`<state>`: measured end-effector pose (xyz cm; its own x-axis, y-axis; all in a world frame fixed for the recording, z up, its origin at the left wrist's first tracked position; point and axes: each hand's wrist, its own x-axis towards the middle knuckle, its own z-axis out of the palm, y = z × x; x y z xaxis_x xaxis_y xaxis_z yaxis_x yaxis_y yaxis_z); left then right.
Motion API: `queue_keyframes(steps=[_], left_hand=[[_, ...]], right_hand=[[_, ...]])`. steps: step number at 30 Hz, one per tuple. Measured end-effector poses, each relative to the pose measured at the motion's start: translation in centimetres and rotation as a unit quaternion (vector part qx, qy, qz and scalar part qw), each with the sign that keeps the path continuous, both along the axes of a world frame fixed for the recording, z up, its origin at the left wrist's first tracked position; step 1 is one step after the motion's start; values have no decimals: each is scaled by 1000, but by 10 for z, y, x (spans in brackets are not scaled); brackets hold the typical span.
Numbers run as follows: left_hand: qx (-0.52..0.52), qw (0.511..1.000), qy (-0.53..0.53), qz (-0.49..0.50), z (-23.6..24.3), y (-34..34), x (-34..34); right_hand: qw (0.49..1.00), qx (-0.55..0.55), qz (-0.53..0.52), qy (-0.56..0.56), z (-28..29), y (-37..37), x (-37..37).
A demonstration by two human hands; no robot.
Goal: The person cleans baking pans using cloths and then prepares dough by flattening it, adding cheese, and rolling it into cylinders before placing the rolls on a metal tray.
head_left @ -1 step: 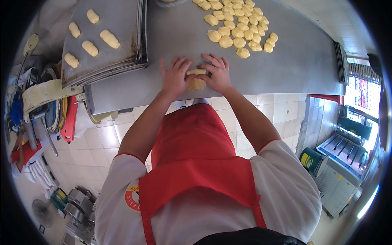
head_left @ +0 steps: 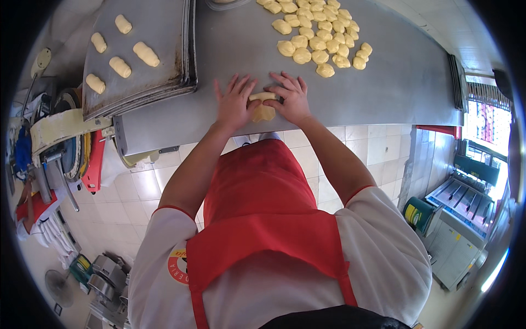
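Observation:
A small piece of yellow dough (head_left: 263, 113) lies flat on the metal table near its front edge. Its far end is curled into a thin roll (head_left: 262, 96). My left hand (head_left: 236, 102) is at the left of this dough, fingers spread forward, the thumb against the roll. From the other side my right hand (head_left: 292, 97) reaches in likewise, fingers stretched out and its thumb touching the roll. Part of the dough is hidden beneath the thumbs. Several plump dough pieces (head_left: 319, 43) sit grouped at the far right of my hands.
At the left, a stack of dark-edged baking trays (head_left: 164, 82) carries several rolled dough pieces (head_left: 120, 67). Part of a clear container (head_left: 227, 4) shows at the far edge. The steel table (head_left: 383, 93) extends right toward more stacked trays (head_left: 457, 90). Another person's arm (head_left: 28, 203) appears far left.

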<state>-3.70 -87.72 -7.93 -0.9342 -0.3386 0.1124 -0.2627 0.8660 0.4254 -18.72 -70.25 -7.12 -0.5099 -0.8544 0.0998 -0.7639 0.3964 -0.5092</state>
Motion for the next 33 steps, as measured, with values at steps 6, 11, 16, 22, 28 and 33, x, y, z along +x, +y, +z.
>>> queue_keyframes(steps=[6,11,16,22,28,33], left_hand=[[32,988,-136,-68,26,-3,0],[-53,995,-65,-60,4,-7,13],[-5,996,-71,-55,7,-1,11],[-20,988,-123,-96,20,-3,13],[-35,998,-25,-50,-5,7,28],[-27,984,-145,-103,29,5,20]], right_hand=[[1000,3,21,-11,-1,8,1],[997,34,64,20,3,13,1],[999,-7,33,24,-1,11,3],[993,72,90,-27,11,23,7],[994,-13,68,88,-11,24,12],[997,29,68,31,1,24,11]])
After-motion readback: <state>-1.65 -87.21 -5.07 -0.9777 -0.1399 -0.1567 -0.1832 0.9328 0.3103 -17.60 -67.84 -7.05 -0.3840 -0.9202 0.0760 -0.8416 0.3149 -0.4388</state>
